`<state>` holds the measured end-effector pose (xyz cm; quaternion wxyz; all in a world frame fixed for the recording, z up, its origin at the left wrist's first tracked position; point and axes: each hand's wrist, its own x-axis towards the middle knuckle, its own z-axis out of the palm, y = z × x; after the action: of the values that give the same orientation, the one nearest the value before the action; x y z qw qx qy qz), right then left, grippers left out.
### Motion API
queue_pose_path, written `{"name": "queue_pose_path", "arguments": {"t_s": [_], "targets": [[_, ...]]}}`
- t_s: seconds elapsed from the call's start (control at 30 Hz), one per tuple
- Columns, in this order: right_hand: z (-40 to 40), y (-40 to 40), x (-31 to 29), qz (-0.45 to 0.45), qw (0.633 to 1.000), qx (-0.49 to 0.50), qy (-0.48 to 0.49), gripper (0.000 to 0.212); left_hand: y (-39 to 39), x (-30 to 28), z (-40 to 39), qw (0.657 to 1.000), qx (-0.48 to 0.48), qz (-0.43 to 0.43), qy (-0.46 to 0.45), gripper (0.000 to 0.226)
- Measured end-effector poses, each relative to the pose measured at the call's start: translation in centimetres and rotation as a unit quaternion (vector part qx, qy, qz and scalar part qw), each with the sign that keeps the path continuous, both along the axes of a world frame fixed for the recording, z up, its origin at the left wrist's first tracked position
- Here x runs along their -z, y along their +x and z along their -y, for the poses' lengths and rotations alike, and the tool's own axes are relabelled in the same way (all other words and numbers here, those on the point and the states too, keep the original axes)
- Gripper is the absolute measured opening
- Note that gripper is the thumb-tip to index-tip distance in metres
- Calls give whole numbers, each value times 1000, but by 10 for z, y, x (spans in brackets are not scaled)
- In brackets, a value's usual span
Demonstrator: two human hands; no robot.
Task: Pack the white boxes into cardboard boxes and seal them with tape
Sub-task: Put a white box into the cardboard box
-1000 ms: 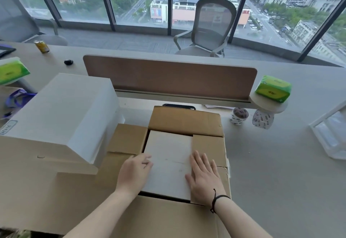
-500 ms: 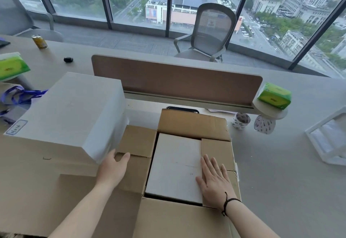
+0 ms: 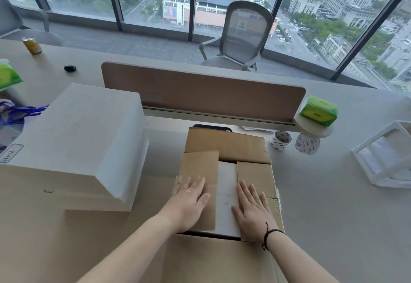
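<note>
With the flat white box point(image 3: 226, 196) tucked inside the brown cardboard box point(image 3: 229, 147), both the left hand point(image 3: 191, 196) and right hand point(image 3: 251, 205) lie flat with straight fingers on the side flaps, so press evenly before folding the 12 o'clock flap down.

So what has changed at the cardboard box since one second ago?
The left hand left the white box, went out to the left flap and folded it inward; it now presses flat on that flap, covering most of the white box. The right hand stayed flat on the right flap. The far flap and the tape rolls stayed in place.
</note>
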<state>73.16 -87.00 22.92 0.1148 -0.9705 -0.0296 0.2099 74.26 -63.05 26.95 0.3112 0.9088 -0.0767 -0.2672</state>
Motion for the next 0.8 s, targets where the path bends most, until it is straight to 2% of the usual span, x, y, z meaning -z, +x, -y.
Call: {"name": "queue_pose_path", "arguments": {"t_s": [0.07, 0.1, 0.2, 0.3, 0.67, 0.8], "targets": [[0, 0, 0, -2, 1000, 0, 2, 67, -4, 19, 2, 987, 79, 38, 132, 64], [1, 0, 0, -2, 1000, 0, 3, 67, -6, 26, 1, 979, 100, 58, 170, 68], [1, 0, 1, 0, 1000, -1, 2, 67, -9, 35, 0, 969, 112, 93, 200, 81], [2, 0, 1, -3, 1000, -1, 3, 67, -10, 35, 2, 967, 104, 98, 210, 66], [6, 4, -2, -14, 1000, -9, 13, 68, -10, 35, 4, 994, 38, 52, 87, 66], [12, 5, -3, -18, 999, -22, 36, 68, -21, 39, -3, 998, -28, 35, -37, 63]]}}
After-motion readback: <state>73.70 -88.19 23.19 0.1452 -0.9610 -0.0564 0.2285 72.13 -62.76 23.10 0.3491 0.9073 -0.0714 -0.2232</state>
